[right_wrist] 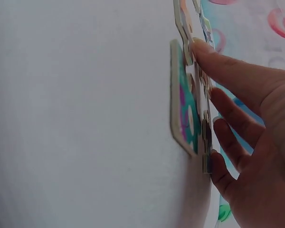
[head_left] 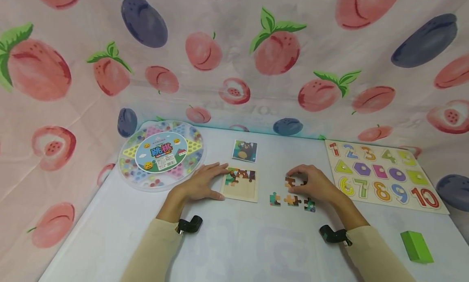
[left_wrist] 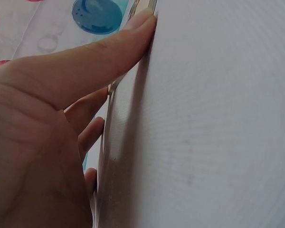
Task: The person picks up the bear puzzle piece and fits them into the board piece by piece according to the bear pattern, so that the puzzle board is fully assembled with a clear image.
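A square wooden puzzle tray [head_left: 242,192] lies on the table, several bear-picture pieces [head_left: 239,175] fitted along its top. My left hand [head_left: 199,182] rests at the tray's left side, fingers stretched to the upper corner and thumb at the lower one; in the left wrist view the thumb [left_wrist: 99,57] presses on its edge. To the right, my right hand [head_left: 313,184] pinches a brown puzzle piece [head_left: 290,181] between thumb and index finger, low over the table. Below it lie loose pieces: a teal one [head_left: 275,199], an orange-brown one [head_left: 292,200] and a green one [head_left: 309,205]. Another piece is partly hidden under the fingers.
A bear picture card [head_left: 244,151] lies behind the tray. At the back left is a round Chinese checkers board [head_left: 126,174]. A wooden number board [head_left: 333,151] lies at the right, with a green block [head_left: 417,246] nearer the front. Fruit-print cloth [head_left: 234,42] hangs behind.
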`<act>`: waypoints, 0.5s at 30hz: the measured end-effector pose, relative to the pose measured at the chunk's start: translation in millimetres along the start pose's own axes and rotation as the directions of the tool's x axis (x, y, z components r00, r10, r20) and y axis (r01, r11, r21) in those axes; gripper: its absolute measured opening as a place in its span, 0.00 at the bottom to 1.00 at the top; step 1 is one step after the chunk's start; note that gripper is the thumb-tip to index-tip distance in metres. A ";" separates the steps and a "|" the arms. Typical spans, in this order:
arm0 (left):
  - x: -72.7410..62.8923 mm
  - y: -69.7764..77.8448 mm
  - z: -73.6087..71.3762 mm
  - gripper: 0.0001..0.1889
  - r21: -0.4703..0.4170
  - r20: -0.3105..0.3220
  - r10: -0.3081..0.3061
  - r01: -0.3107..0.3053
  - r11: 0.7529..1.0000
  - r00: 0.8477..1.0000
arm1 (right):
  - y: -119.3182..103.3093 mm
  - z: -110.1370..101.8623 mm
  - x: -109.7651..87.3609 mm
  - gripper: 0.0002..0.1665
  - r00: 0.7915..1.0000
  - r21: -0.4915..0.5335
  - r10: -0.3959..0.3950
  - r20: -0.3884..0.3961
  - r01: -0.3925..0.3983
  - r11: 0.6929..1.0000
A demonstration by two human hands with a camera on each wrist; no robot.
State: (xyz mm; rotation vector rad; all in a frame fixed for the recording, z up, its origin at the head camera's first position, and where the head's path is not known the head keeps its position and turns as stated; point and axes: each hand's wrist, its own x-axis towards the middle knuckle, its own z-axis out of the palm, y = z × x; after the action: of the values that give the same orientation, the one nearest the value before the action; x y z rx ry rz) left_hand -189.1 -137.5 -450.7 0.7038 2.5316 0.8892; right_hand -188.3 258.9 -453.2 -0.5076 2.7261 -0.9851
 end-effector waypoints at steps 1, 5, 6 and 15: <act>-0.3 0.3 -0.2 0.42 -0.001 0.000 0.002 -0.002 1.000 1.000 | 0.1 0.2 0.1 0.27 1.000 0.000 0.004 -0.001 -0.004 1.000; -0.5 -0.5 0.5 0.42 -0.002 0.003 0.001 -0.001 1.000 1.000 | -1.2 0.9 -0.4 0.27 1.000 0.000 0.017 -0.005 -0.017 1.000; -0.3 -0.8 0.8 0.42 -0.001 0.002 0.000 0.000 1.000 1.000 | -1.3 1.2 -0.3 0.27 1.000 0.002 0.022 -0.005 -0.022 1.000; -0.5 -1.3 1.7 0.42 0.002 0.000 -0.007 0.007 1.000 1.000 | -0.5 3.6 0.5 0.24 1.000 0.004 0.028 -0.002 -0.028 1.000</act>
State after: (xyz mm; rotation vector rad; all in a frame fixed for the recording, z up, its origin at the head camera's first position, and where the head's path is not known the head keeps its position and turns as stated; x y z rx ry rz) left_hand -188.3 -137.8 -452.7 0.6949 2.5337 0.8840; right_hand -187.6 256.3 -455.6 -0.4662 2.7251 -0.9848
